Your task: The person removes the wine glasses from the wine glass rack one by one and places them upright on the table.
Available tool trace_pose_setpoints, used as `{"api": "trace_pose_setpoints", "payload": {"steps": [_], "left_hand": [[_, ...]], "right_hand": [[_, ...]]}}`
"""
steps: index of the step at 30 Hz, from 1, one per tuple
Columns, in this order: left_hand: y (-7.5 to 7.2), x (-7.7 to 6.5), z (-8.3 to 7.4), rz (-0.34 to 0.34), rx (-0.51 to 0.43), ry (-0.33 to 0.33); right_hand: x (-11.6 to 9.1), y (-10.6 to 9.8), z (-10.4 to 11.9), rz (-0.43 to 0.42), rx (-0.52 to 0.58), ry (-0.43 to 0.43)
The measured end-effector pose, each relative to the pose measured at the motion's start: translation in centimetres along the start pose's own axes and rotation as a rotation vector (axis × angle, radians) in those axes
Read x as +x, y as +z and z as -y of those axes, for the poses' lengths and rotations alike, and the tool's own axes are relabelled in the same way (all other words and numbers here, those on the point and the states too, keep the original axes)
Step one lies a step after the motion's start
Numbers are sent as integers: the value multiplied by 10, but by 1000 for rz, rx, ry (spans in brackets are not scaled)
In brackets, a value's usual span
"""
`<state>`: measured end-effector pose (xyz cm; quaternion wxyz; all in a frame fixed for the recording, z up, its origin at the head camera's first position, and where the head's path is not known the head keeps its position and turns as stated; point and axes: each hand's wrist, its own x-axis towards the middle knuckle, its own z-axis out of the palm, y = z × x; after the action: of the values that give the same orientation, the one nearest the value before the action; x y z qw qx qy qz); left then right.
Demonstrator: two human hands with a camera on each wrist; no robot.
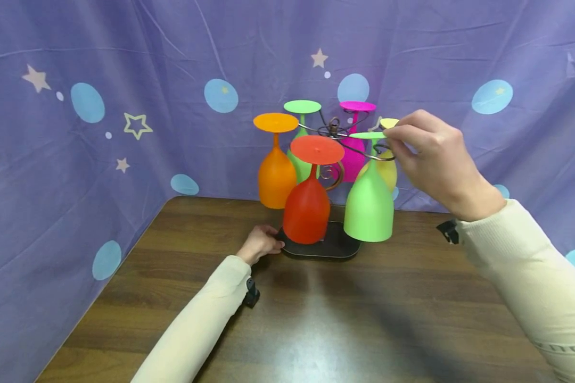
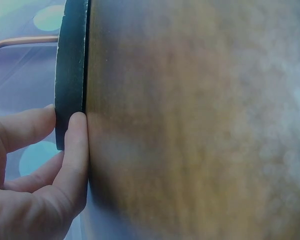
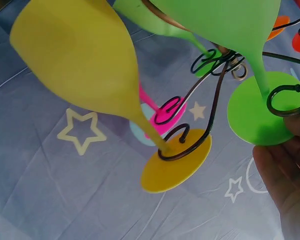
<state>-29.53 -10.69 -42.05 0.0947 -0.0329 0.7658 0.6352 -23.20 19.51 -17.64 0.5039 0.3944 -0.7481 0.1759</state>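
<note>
A dark metal rack holds plastic goblets upside down from curled hooks. My left hand (image 1: 262,243) pinches the left edge of its black base (image 1: 337,246); in the left wrist view the thumb and fingers (image 2: 76,145) lie on either side of that edge (image 2: 72,65). Up at the right, my right hand (image 1: 428,154) pinches the foot of a light green goblet (image 1: 370,207), bowl downward. Its stem is beside a curled hook (image 3: 275,107); whether it sits inside the curl I cannot tell. Near it hang a red goblet (image 1: 306,210) and a yellow goblet (image 3: 80,60).
An orange goblet (image 1: 275,181), another green goblet (image 1: 303,107) and a magenta goblet (image 1: 352,162) hang on the left and back of the rack. Under it is a brown wooden table (image 1: 211,229). A purple curtain (image 1: 268,48) with stars closes off the back.
</note>
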Motion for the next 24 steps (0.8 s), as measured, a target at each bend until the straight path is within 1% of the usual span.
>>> {"api": "trace_pose_setpoints", "payload": {"steps": [5,7,9,13,19,22,24], "left_hand": [[0,-1,1,0,3,13],[0,-1,2,0,13,24],[-1,-1,2,1,15,32],[-1,0,4,10,9,46],[0,0,3,1,17,37],[0,0,1,-5,31,22],[1,-2,0,-8,41,17]], "right_hand": [[-7,-4,-5,-19,-41,17],[-10,-6,-7,-36,-56,36],[-14,-8,-7,-56,-72,58],[-21,-10,-5,-127,-72,116],[-30,-14,3,-231,-110,175],[-37,-20,7,-256,-124,198],[-45,-24,6,-258,-131,210]]}}
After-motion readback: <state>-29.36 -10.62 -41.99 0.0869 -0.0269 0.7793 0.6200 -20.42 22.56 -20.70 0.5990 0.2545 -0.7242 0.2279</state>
